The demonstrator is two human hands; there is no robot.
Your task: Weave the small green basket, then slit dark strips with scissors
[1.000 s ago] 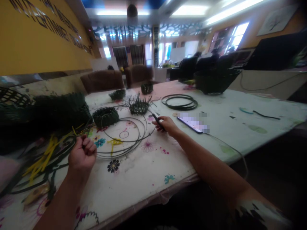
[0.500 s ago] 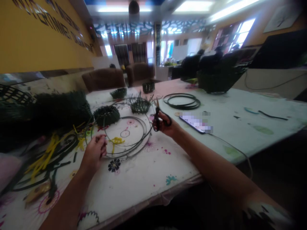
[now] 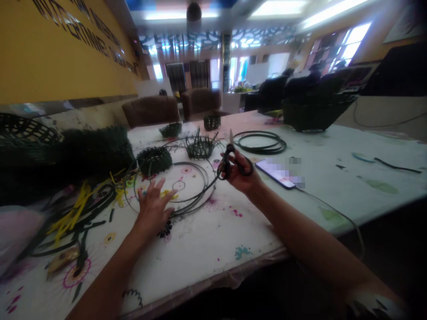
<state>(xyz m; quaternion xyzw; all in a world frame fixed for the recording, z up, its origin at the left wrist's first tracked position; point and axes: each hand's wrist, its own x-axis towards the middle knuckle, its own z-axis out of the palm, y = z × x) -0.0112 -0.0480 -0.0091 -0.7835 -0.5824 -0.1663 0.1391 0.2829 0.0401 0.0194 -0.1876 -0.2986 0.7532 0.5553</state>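
Observation:
My right hand (image 3: 245, 178) is closed around the black-handled scissors (image 3: 229, 149), with the blades pointing up and away from me. A strand of the loose dark coil (image 3: 200, 195) runs up to that hand; whether the fingers grip it too, I cannot tell. Over the coil's left side, my left hand (image 3: 154, 206) is open, fingers spread, holding nothing visible. Yellow strips (image 3: 169, 194) lie inside the coil, partly behind those fingers. Just beyond is a dark green woven basket (image 3: 154, 160), and beside it a part-woven basket (image 3: 200, 147) with strip ends sticking up.
A phone (image 3: 278, 173) with a cable lies right of my right hand. Behind it is another coil (image 3: 260, 142). A large dark basket (image 3: 315, 113) stands at the back right. Yellow strips (image 3: 71, 213) and dark offcuts clutter the left side, near a dark woven pile (image 3: 96, 146).
My left hand has moved right and gone from curled fingers to spread ones over the coil. My right hand, still with the scissors, has turned slightly. The view has shifted a little.

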